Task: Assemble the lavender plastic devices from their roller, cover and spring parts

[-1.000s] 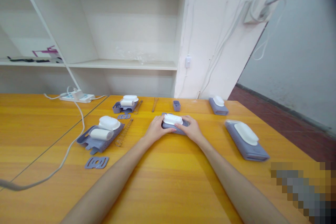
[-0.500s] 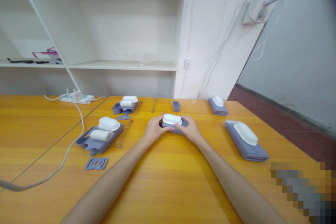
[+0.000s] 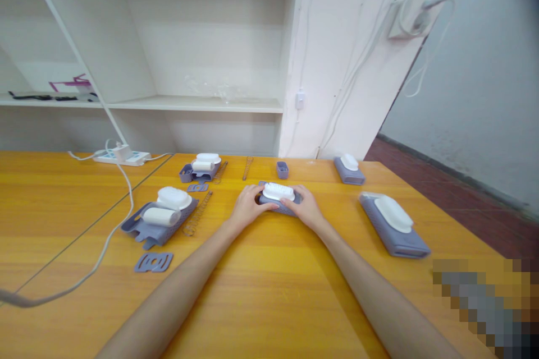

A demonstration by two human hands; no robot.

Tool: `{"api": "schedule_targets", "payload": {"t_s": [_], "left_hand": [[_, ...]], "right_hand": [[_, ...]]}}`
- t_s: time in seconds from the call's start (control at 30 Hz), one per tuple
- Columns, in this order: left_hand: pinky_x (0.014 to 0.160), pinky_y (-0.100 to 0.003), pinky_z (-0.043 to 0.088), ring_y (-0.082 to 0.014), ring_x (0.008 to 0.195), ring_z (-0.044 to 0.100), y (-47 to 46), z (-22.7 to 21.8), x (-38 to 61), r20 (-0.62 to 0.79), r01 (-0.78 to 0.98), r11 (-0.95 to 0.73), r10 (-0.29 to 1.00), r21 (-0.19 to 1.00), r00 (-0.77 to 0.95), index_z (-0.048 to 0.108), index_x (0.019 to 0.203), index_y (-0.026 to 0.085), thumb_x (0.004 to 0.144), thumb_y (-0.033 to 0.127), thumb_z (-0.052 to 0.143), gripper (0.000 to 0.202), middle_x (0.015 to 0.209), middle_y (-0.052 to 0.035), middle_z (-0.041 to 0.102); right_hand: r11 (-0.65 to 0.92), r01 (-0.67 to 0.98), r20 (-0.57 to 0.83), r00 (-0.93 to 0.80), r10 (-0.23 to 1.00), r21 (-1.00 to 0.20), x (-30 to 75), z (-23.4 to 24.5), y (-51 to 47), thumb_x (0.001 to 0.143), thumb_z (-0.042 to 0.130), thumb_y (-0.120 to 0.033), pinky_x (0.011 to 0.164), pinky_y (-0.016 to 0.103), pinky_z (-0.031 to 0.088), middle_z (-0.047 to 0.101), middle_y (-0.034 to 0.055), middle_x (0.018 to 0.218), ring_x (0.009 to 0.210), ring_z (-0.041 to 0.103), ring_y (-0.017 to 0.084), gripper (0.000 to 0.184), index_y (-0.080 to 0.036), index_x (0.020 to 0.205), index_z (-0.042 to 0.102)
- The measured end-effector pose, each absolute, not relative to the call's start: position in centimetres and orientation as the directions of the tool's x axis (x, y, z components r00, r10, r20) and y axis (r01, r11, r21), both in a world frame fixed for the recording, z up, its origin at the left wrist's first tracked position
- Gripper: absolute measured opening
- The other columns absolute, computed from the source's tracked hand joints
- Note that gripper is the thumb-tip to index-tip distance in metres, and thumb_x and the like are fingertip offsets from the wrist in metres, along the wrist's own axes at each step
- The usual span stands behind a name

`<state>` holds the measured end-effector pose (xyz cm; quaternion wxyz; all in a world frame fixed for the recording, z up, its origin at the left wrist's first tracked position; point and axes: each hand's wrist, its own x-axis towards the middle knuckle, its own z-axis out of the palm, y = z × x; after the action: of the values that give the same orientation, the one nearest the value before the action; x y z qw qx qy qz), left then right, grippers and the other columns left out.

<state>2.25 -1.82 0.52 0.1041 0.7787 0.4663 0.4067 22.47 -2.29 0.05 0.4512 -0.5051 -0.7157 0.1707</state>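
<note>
At the middle of the table, a grey-purple plastic case lies between my two hands, with a white oval piece with a bumpy top on it. My left hand wraps round the left end, its thumb along the front. My right hand holds the right end, its thumb at the lower edge of the white oval piece. Both hands hide the ends of the case. Just behind, a flat grey-purple part peeks out. Beyond it stands a small grey-purple cup.
To the left lie an open case with white parts, a coiled spring and a slotted plate. A similar set sits farther back. Two cases with white tops are on the right. A white cable crosses the left side.
The white oval piece sits very slightly farther right. Both hands keep nearly the same hold on the case.
</note>
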Motion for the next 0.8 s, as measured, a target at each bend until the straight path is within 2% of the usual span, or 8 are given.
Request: {"api": "schedule_targets", "payload": {"t_s": [0.17,0.33,0.57,0.8], "left_hand": [[0.086,-0.037,0.044,-0.0238,0.097,0.057,-2.33,0.59,2.45,0.574,0.688,-0.535,0.792,0.491,0.207,0.060,0.102,0.021,0.060,0.061,0.067,0.059,0.102,-0.0073,0.063],[0.091,-0.037,0.041,-0.0245,0.105,0.053,-2.17,0.36,2.70,0.571,0.643,-0.562,0.789,0.520,0.228,0.055,0.105,0.019,0.052,0.058,0.073,0.068,0.112,-0.0083,0.059],[0.077,-0.033,0.043,-0.0210,0.087,0.056,-1.75,0.23,2.58,0.548,0.606,-0.539,0.814,0.585,0.194,0.057,0.093,0.019,0.051,0.056,0.074,0.059,0.092,-0.0038,0.061],[0.074,-0.031,0.044,-0.0187,0.081,0.056,-1.57,0.19,2.36,0.531,0.549,-0.522,0.832,0.652,0.161,0.059,0.085,0.017,0.050,0.048,0.079,0.051,0.088,-0.0041,0.062]], "right_hand": [[0.453,0.534,0.492,-0.079,0.867,-0.714,22.58,-0.04,-2.23,0.069,0.067,-0.043,0.079,0.033,0.044,0.063,0.0064,0.092,0.085,0.057,0.021,0.038,-0.016,0.096,0.063],[0.442,0.622,0.503,-0.088,0.860,-0.646,22.50,-0.21,-2.20,0.070,0.064,-0.045,0.083,0.036,0.041,0.062,0.0060,0.094,0.091,0.055,0.022,0.038,-0.018,0.098,0.062],[0.453,0.669,0.505,-0.132,0.853,-0.590,22.15,0.42,-2.72,0.063,0.069,-0.053,0.083,0.035,0.040,0.061,0.0047,0.095,0.093,0.053,0.022,0.049,-0.021,0.098,0.061],[0.447,0.694,0.496,-0.149,0.856,-0.564,22.17,0.64,-2.99,0.055,0.071,-0.060,0.081,0.035,0.041,0.059,0.0049,0.093,0.091,0.053,0.022,0.058,-0.020,0.096,0.061]]}}
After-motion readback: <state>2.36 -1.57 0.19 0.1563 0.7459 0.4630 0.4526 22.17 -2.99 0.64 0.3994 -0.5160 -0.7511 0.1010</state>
